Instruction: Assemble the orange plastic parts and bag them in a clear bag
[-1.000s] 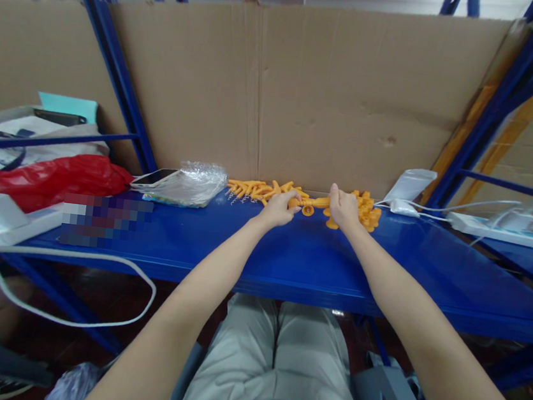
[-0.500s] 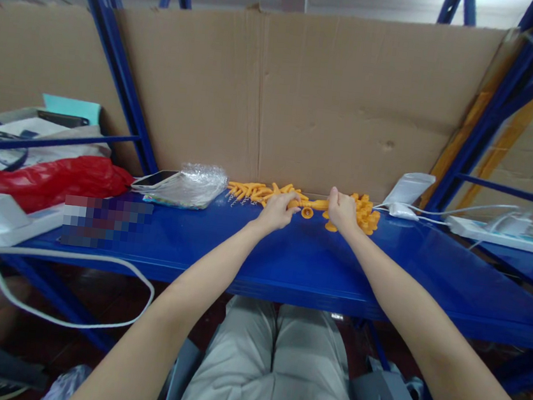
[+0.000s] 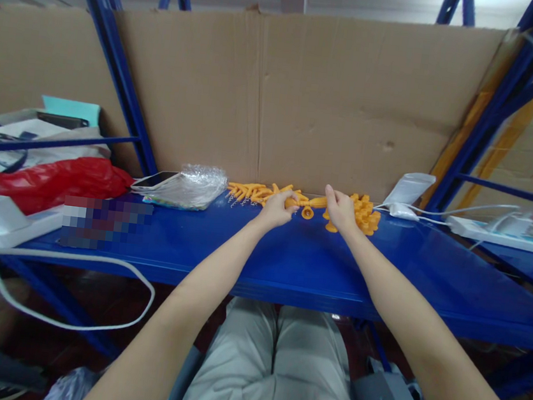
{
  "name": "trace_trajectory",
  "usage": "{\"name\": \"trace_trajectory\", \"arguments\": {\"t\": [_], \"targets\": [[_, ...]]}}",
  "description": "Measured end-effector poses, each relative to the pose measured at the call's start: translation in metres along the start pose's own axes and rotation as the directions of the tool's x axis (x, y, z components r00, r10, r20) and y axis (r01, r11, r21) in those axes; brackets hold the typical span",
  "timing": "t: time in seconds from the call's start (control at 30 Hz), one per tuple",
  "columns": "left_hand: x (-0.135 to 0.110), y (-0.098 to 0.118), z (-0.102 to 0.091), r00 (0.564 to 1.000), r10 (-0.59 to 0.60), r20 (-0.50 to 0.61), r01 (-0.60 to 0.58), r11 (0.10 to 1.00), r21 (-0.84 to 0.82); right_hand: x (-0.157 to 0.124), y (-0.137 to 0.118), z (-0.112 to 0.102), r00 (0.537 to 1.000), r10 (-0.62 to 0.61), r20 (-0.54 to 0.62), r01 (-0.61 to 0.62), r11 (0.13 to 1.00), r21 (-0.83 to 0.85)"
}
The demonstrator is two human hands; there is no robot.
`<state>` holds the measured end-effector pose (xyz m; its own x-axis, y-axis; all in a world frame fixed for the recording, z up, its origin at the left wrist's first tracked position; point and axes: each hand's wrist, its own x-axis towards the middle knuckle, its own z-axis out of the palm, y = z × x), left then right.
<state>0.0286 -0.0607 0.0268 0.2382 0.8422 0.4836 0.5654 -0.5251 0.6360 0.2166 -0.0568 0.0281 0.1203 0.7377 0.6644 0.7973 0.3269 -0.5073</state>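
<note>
Both my hands rest at the back of a blue metal shelf [image 3: 298, 261], close together. My left hand [image 3: 275, 209] is closed around one end of a long orange plastic piece [image 3: 317, 202]. My right hand [image 3: 341, 210] is closed on its other end. To the left lies a row of thin orange sticks [image 3: 251, 190]. On the right sits a heap of small orange caps [image 3: 366, 212]. One orange ring-shaped part [image 3: 307, 213] lies on the shelf between my hands.
A cardboard sheet [image 3: 307, 95] backs the shelf. A phone [image 3: 153, 177] and clear plastic bags [image 3: 191, 185] lie left of the sticks, a red bag [image 3: 52, 179] farther left. A white pouch [image 3: 410, 187], cables and a power strip [image 3: 503, 236] are on the right.
Both hands have shifted slightly backward and upward on the orange piece; the view has barely moved.
</note>
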Motion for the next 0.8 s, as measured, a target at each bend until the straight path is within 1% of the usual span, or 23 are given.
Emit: {"name": "trace_trajectory", "arguments": {"t": [0.07, 0.13, 0.23, 0.33, 0.43, 0.6, 0.7, 0.8], "targets": [[0.002, -0.003, 0.001, 0.998, -0.042, 0.035, 0.046, 0.993, -0.108, -0.001, 0.003, -0.001, 0.995, -0.095, -0.036, 0.095, 0.995, 0.002], [0.004, -0.006, 0.003, 0.997, -0.05, 0.052, 0.059, 0.981, -0.184, -0.002, 0.006, -0.002, 0.985, -0.161, -0.058, 0.161, 0.987, -0.013], [0.004, -0.007, 0.003, 0.996, -0.054, 0.077, 0.071, 0.967, -0.244, -0.002, 0.009, -0.002, 0.972, -0.224, -0.067, 0.221, 0.974, -0.047], [0.003, -0.005, 0.003, 0.993, -0.06, 0.105, 0.086, 0.96, -0.268, -0.001, 0.012, 0.0, 0.963, -0.263, -0.057, 0.259, 0.964, -0.064], [0.002, -0.005, 0.001, 0.99, -0.059, 0.127, 0.091, 0.96, -0.265, 0.0, 0.016, 0.002, 0.964, -0.263, -0.043, 0.259, 0.963, -0.078], [0.004, -0.009, 0.002, 0.988, -0.057, 0.146, 0.098, 0.952, -0.289, 0.002, 0.017, 0.005, 0.979, -0.199, -0.046, 0.194, 0.977, -0.09], [0.004, -0.008, 0.004, 0.99, -0.06, 0.127, 0.095, 0.95, -0.296, 0.001, 0.016, 0.005, 0.987, -0.155, -0.047, 0.151, 0.984, -0.094], [0.0, -0.004, 0.005, 0.994, -0.069, 0.09, 0.089, 0.967, -0.237, 0.001, 0.014, 0.004, 0.991, -0.124, -0.052, 0.118, 0.988, -0.102]]}}
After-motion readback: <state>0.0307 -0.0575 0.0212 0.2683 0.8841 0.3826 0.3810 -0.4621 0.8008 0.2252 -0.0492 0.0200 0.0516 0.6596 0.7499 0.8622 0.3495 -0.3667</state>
